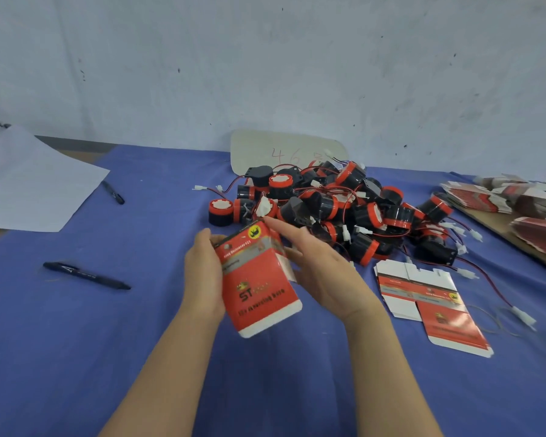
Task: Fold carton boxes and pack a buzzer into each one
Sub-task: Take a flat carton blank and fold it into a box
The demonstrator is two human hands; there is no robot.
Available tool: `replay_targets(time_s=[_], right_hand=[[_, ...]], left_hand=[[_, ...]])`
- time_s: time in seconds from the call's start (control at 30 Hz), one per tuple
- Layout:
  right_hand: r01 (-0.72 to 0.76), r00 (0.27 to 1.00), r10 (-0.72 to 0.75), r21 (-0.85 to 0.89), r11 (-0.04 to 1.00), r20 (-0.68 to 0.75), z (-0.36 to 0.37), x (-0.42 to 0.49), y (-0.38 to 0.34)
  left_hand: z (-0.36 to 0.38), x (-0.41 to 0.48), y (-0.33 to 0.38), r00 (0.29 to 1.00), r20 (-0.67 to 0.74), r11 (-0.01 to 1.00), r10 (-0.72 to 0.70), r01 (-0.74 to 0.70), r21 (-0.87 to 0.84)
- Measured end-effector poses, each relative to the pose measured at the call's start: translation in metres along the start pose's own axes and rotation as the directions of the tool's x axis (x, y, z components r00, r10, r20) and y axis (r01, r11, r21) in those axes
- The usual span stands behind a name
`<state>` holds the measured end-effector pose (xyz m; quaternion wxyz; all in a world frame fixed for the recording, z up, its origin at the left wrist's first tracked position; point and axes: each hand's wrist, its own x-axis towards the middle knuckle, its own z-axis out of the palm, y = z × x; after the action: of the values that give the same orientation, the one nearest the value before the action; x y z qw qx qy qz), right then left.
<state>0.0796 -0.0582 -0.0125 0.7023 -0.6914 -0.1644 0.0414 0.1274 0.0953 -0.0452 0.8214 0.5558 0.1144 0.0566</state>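
I am at an early part of the work, as I judge it. In the middle of the frame my left hand point(202, 272) holds one carton box point(259, 285), with the fingers curled round its left side. The box is already opened into its shape and is tilted, lifted a little above the blue cloth point(108, 342). My right hand point(322, 272) has the fingers nearly straight, and the forefinger touches the upper end of the box, where a white flap stands out. I think I am closing this end.

I see no finished box anywhere. The pile of buzzers point(344, 209) lies just behind the box, and it is large. One flat carton point(429, 298) waits at the lower right, and a stack of flat cartons point(517, 200) at the right edge, so most of the task is left.

I cannot tell if a buzzer is already inside the box, because its walls hide the inside. My right thumb is near the flap, but whether it pinches it is unclear. The stack at the right is blurred and cut by the frame
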Motion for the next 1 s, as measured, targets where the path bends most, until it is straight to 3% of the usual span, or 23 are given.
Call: replay_targets(time_s=[0.07, 0.13, 0.37, 0.43, 0.47, 0.57, 0.63, 0.67, 0.73, 0.77, 0.8, 0.83, 0.9, 0.93, 1.0], right_hand=[[-0.028, 0.998, 0.023, -0.090, 0.996, -0.054, -0.002, 0.000, 0.005], [-0.058, 0.998, 0.051, -0.181, 0.982, -0.041, -0.004, -0.002, 0.009], [-0.089, 0.975, 0.144, -0.298, 0.951, 0.170, -0.009, -0.003, 0.016], [-0.053, 0.984, 0.108, -0.345, 0.937, 0.140, -0.007, 0.001, 0.019], [-0.031, 0.997, 0.055, -0.357, 0.934, 0.057, -0.004, 0.004, 0.020], [-0.071, 0.939, -0.043, -0.315, 0.946, -0.340, 0.003, 0.015, 0.028], [-0.155, 0.848, -0.003, -0.254, 0.955, -0.530, 0.004, 0.020, 0.035], [-0.199, 0.813, 0.020, -0.245, 0.949, -0.583, 0.004, 0.022, 0.038], [-0.272, 0.777, 0.070, -0.234, 0.933, -0.625, 0.003, 0.023, 0.043], [-0.295, 0.763, 0.102, -0.203, 0.934, -0.638, 0.001, 0.023, 0.044], [-0.302, 0.750, 0.137, -0.151, 0.941, -0.648, -0.002, 0.024, 0.044], [-0.289, 0.740, 0.181, -0.064, 0.955, -0.648, -0.006, 0.025, 0.045], [-0.224, 0.745, 0.295, 0.193, 0.955, -0.598, -0.010, 0.025, 0.044], [-0.192, 0.752, 0.343, 0.311, 0.931, -0.563, -0.009, 0.025, 0.044], [-0.154, 0.775, 0.371, 0.416, 0.896, -0.511, -0.008, 0.025, 0.046]], left_hand=[[-0.005, 0.003, 0.000, 0.979, 0.043, 0.978, -0.201, 0.203, -0.044], [-0.009, 0.003, 0.002, 0.957, 0.077, 0.953, -0.281, 0.288, -0.095], [-0.016, 0.001, 0.013, 0.900, 0.206, 0.887, -0.385, 0.422, -0.185], [-0.015, 0.000, 0.013, 0.884, 0.269, 0.852, -0.382, 0.450, -0.267], [-0.012, 0.001, 0.012, 0.898, 0.268, 0.850, -0.349, 0.423, -0.312], [0.002, -0.002, 0.009, 0.977, 0.190, 0.926, -0.097, 0.159, -0.342], [0.011, -0.012, 0.005, 0.963, 0.248, 0.992, 0.109, -0.092, -0.082], [0.014, -0.017, -0.001, 0.928, 0.294, 0.964, 0.229, -0.258, 0.062], [0.016, -0.022, -0.018, 0.780, 0.412, 0.775, 0.470, -0.589, 0.230], [0.017, -0.023, -0.024, 0.712, 0.458, 0.685, 0.532, -0.680, 0.261], [0.017, -0.022, -0.028, 0.686, 0.466, 0.652, 0.558, -0.710, 0.265], [0.018, -0.022, -0.027, 0.717, 0.431, 0.694, 0.548, -0.677, 0.244], [0.018, -0.017, -0.020, 0.862, 0.313, 0.898, 0.398, -0.436, 0.057], [0.017, -0.012, -0.020, 0.918, 0.259, 0.953, 0.301, -0.299, -0.050], [0.013, -0.007, -0.020, 0.963, 0.138, 0.973, 0.230, -0.228, -0.025]])
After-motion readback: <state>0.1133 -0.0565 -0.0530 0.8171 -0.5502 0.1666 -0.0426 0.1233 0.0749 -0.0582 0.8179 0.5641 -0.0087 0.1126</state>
